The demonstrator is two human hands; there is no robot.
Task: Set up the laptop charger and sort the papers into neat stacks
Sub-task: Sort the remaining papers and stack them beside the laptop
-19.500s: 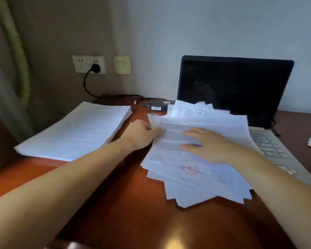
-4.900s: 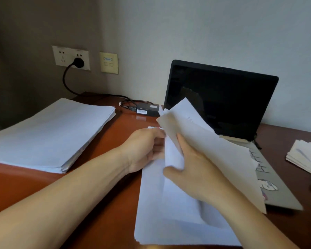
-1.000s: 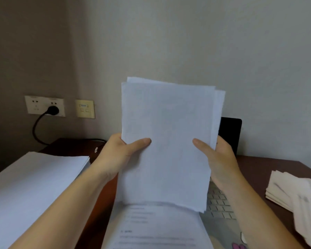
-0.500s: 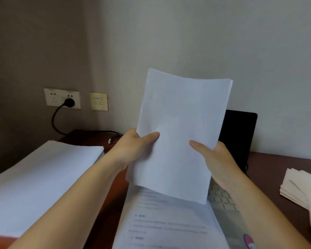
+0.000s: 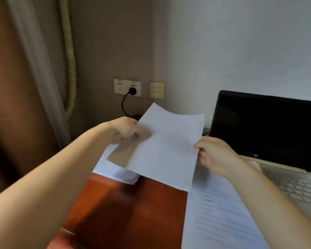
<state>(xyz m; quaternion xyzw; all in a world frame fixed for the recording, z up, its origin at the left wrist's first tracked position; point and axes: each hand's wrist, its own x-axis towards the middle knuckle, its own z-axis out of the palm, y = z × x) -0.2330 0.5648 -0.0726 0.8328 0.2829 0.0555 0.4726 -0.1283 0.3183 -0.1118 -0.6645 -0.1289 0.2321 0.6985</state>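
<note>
white paper sheaf point(image 5: 167, 148), tilted above the red-brown wooden surface point(image 5: 133, 212) and held between both hands. left hand point(image 5: 123, 130): fingers curled and closed on the sheaf's left edge, near its far corner. right hand point(image 5: 214, 155): fingers and thumb pinching the right edge. the sheaf hangs partly over a thick stack of blank white sheets point(image 5: 115, 169) at the left and just beside a flat pile of printed pages point(image 5: 219, 212) at the right; contact with either cannot be told. behind: open laptop with black screen point(image 5: 266, 130); black charger plug point(image 5: 132, 91) seated in the white wall socket point(image 5: 120, 86), its black cable point(image 5: 123, 106) dropping behind the paper. the adapter and the laptop end of the lead are hidden, so a complete charger connection cannot be confirmed. judged step: bringing the sheaf to the left stack. risks: the grip is at two edges only, so the unsupported middle may sag and inner sheets may slide out and fan across the surface; an off-centre release would leave the sheaf skewed and overhanging the stack's near edge; a forearm sweep could scatter the printed pile. motion blur limits finer detail.
</note>
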